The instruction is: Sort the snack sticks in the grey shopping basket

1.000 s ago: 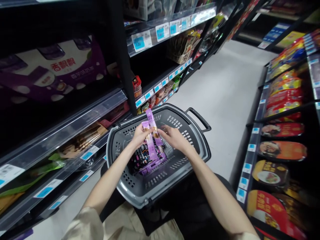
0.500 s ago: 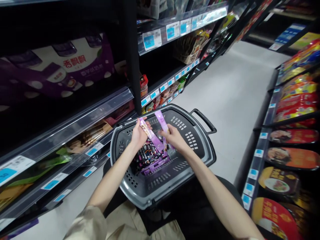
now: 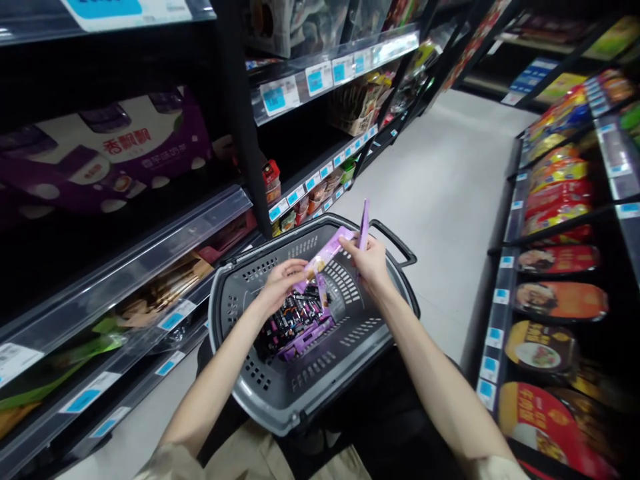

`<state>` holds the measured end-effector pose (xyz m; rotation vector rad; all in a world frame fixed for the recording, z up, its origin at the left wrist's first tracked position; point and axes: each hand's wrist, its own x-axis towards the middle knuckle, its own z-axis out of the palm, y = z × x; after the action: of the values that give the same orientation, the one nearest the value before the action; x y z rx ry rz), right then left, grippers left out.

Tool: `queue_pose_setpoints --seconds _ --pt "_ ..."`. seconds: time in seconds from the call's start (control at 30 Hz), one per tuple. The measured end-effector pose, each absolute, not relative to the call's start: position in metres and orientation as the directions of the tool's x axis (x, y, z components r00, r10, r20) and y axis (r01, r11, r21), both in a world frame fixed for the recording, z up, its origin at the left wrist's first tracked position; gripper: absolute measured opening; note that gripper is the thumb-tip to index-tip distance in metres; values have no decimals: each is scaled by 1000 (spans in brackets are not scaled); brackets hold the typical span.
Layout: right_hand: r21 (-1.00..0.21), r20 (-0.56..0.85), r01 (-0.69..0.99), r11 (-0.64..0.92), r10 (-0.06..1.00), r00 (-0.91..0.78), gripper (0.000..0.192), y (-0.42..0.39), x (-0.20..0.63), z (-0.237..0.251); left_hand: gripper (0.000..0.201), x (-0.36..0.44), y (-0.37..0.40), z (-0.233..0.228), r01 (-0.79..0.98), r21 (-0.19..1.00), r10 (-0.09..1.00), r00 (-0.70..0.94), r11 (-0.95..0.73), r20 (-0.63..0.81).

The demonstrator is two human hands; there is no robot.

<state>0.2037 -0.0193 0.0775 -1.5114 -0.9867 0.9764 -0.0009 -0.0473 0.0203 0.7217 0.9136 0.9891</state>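
Purple sachet (image 3: 327, 253) pinched by left hand (image 3: 280, 283) at its lower end, tilted over the basket (image 3: 280, 393). Right hand (image 3: 371, 261) grips a second sachet (image 3: 365, 223) upright, touching the first one's top. Dark and purple packets (image 3: 297, 320) lie below in the basket. Shelves (image 3: 150, 247) left, bowls (image 3: 560, 300) right.

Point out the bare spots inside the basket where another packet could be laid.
The grey basket has bare floor along its near wall, below the purple box of dark sachets, and on its right side under the right hand. The middle is crowded: the box fills it, and the left hand holds a purple sachet over it.
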Motion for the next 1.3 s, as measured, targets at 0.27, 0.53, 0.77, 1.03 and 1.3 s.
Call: queue_pose_setpoints --seconds 0.27,0.53,0.77,1.03,1.3 --pt "-995 -36 85 -56 974 223 53 -23 193 59 38 16 -58 25 -124 933 884 383 338 -270" --pt "-997 -68 16 -71 984 165 50 -23 189 62 43 16 -60 18 -151 912 888 334 382 -316" --pt "-987 -146 -74 -140 986 75 51 -21 192 55 50 20 -62 21 -225 879 884 316 421 -343" --pt "-978 -199 -69 -197 979 33 52 -24 191 60 46 20 -60 14 -230 906 929 198 355 -313" --pt "-975 -223 -13 -222 973 59 48 -27 190 64 47 20 -62 18 -229 908 928 211 351 -306"
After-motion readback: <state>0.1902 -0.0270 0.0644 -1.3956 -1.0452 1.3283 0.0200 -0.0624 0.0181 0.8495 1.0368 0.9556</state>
